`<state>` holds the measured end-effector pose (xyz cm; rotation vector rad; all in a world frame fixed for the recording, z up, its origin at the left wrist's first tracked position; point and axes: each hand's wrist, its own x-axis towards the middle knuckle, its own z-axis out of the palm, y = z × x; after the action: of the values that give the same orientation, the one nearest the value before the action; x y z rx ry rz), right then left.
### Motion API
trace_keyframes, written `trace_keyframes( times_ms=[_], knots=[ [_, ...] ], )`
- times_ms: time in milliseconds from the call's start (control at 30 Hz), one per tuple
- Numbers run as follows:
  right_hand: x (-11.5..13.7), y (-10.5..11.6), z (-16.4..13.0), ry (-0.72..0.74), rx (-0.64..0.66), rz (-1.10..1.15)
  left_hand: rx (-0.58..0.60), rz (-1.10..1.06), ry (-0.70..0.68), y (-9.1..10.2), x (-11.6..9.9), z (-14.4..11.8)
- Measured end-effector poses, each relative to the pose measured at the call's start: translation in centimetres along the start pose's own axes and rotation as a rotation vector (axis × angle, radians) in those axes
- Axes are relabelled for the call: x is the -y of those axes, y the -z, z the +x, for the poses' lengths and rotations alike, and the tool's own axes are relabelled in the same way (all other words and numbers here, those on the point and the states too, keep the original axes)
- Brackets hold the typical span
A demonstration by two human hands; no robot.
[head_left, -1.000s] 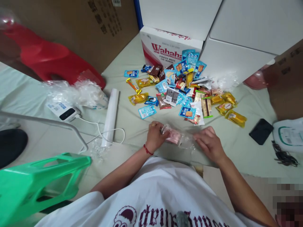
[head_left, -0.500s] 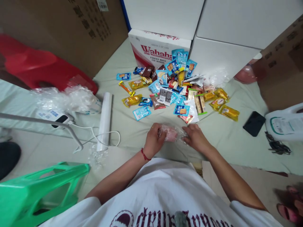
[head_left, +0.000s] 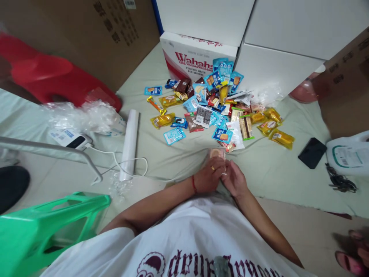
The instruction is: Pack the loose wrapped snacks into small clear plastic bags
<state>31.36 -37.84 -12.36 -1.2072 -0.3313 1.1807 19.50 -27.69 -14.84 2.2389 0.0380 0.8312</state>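
Both my left hand (head_left: 210,177) and right hand (head_left: 235,180) pinch the bag (head_left: 217,154) just before the snack pile (head_left: 215,107); I should grip evenly.

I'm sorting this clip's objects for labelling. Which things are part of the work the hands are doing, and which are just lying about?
In hand:
left hand and right hand, both closed on the clear bag
pile of snack packets, just beyond the hands

Lying about:
black phone
white roll
green stool
red stool
Wahaha box
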Motion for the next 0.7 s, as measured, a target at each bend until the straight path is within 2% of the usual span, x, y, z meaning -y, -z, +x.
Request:
trace_keyframes(
  times_ms=[67, 200, 267, 333, 400, 433, 500, 533, 600, 633, 700],
  knots=[
    [0.2, -0.5, -0.1, -0.02, 0.032, 0.001, -0.042, -0.181, 0.092, 0.1, -0.3, 0.4],
    [0.3, -1.8, -0.8, -0.026, 0.031, -0.087, -0.24, -0.501, 0.364, 1.2, -1.1, 1.6],
    [1.2, -1.3, -1.5, 0.005, -0.02, -0.172, -0.301, -0.533, 0.428, 2.6, -1.3, 1.6],
    [3.3, 0.8, -1.9, 0.075, -0.112, -0.312, -0.307, -0.413, 0.457, 4.9, -1.0, 0.9],
    [6.8, 4.8, -1.5, 0.204, -0.303, -0.434, -0.293, -0.185, 0.479, 7.6, -0.3, -0.5],
    [9.1, 7.5, -0.9, 0.285, -0.441, -0.454, -0.275, -0.056, 0.496, 8.8, 0.1, -1.4],
    [13.9, 13.7, 1.5, 0.484, -0.739, -0.367, -0.261, 0.212, 0.52, 10.9, 0.8, -3.4],
    [16.2, 16.9, 3.2, 0.522, -0.839, -0.31, -0.245, 0.317, 0.52, 11.6, 1.0, -4.4],
    [20.3, 22.6, 7.1, 0.49, -0.977, -0.322, -0.205, 0.484, 0.529, 12.1, 1.3, -6.3],
    [21.9, 24.9, 9.1, 0.461, -1.001, -0.411, -0.177, 0.554, 0.53, 12.1, 1.3, -7.1],
    [24.2, 28.2, 13.0, 0.487, -0.985, -0.548, -0.129, 0.685, 0.495, 11.4, 1.5, -8.2]
  ],
)
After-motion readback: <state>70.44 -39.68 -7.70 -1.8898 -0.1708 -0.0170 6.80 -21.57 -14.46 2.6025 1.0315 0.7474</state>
